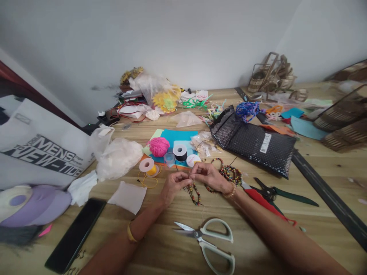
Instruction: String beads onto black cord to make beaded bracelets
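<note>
My left hand [176,186] and my right hand [210,176] meet above the middle of the table, thumb and forefinger pinched together on each. Between them they hold the cord of a beaded strand [195,196], whose multicoloured beads hang in a loop just beneath the fingertips. The exact bit of cord in the pinch is too small to make out. Behind my right hand lies a coil of similar bead strands [233,173]. Scissors [197,233] with pale handles rest partly spread nearer to me, below both hands.
Past the hands are a black cord spool [180,152], a yellow thread spool [147,167] and pink yarn [159,146]. A black bubble mailer [255,143] and green-handled pruners [275,193] lie right. Leftward are a phone [76,235], a white cloth [128,197] and a paper bag [43,149].
</note>
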`<state>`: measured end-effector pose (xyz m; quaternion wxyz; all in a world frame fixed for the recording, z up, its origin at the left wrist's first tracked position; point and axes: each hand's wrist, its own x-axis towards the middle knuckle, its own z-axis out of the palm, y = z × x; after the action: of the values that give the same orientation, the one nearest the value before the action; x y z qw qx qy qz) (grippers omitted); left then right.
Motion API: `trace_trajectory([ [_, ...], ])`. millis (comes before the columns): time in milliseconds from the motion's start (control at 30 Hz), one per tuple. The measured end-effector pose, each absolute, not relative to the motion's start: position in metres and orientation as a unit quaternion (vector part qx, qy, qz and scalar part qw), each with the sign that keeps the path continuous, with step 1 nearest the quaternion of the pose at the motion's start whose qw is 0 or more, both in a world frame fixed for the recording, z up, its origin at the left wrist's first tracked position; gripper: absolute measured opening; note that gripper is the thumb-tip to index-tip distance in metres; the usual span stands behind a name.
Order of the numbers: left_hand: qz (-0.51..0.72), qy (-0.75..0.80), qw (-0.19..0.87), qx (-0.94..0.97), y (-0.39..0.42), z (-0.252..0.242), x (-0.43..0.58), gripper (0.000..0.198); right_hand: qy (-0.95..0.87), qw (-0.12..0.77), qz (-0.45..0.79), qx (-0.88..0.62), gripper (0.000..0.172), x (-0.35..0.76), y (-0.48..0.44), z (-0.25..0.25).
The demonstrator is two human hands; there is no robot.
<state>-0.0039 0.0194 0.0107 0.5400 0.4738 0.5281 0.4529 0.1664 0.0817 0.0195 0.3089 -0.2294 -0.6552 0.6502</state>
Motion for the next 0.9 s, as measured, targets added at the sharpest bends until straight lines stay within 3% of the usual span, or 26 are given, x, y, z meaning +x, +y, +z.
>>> trace_trajectory([
  [300, 0.437, 0.515, 0.523, 0.519, 0.018, 0.016, -0.008, 0.015, -0.654, 0.351, 0.623, -0.247, 0.028, 0.165, 0.082, 0.016],
  [500, 0.444, 0.514, 0.527, 0.511, 0.02, 0.014, -0.008, 0.017, -0.638, 0.356, 0.638, -0.244, 0.028, 0.165, 0.083, 0.015],
  [900, 0.441, 0.455, 0.626, 0.454, 0.018, 0.016, -0.009, 0.025, -0.607, 0.369, 0.658, -0.249, 0.029, 0.163, 0.077, 0.026],
])
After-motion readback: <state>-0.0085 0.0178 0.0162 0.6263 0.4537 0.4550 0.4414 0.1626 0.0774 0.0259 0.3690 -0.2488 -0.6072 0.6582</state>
